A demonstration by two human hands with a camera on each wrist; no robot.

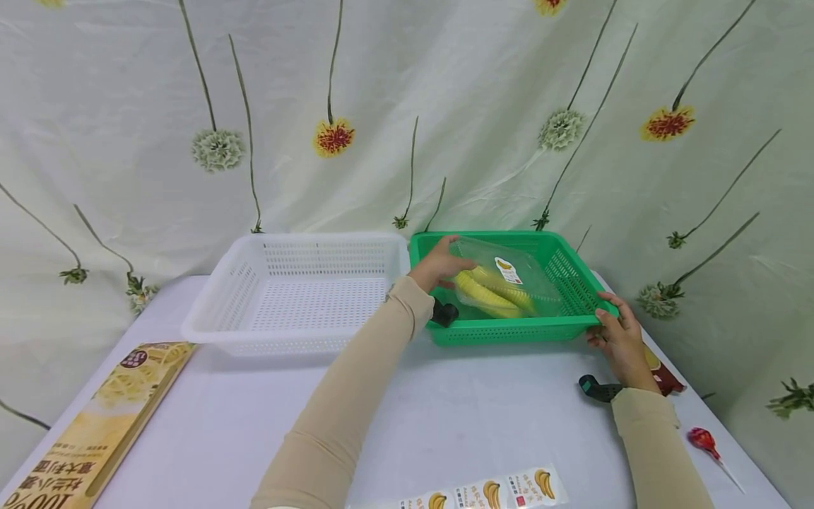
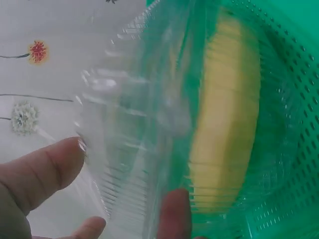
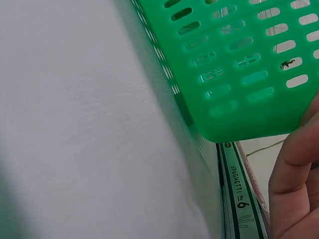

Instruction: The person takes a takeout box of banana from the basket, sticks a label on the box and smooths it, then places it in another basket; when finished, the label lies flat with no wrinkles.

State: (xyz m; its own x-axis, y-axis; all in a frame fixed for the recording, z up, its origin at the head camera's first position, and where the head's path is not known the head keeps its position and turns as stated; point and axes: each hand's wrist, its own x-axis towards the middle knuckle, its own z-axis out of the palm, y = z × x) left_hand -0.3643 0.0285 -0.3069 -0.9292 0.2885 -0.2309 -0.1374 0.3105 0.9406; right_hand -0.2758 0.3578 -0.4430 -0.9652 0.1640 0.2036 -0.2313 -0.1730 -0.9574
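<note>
A clear plastic box [image 1: 547, 291] with yellow bananas [image 1: 490, 293] inside sits tilted in the green basket [image 1: 509, 331]. A banana sticker [image 1: 508, 271] is on its lid. My left hand [image 1: 439, 265] grips the box's left end; in the left wrist view, the thumb [image 2: 65, 162] lies on one side of the plastic and a fingertip [image 2: 174, 214] on the other. With curled fingers, my right hand [image 1: 623, 343] holds the basket's front right corner by the rim. Only part of that hand [image 3: 299, 174] shows in the right wrist view.
A white basket [image 1: 248, 341] stands left of the green one. On the left lies a yellow pasta box [image 1: 108, 417]. A strip of banana stickers [image 1: 492, 493] is at the front edge. Right of my right hand are a dark red packet [image 1: 668, 378] and a red lollipop [image 1: 702, 440].
</note>
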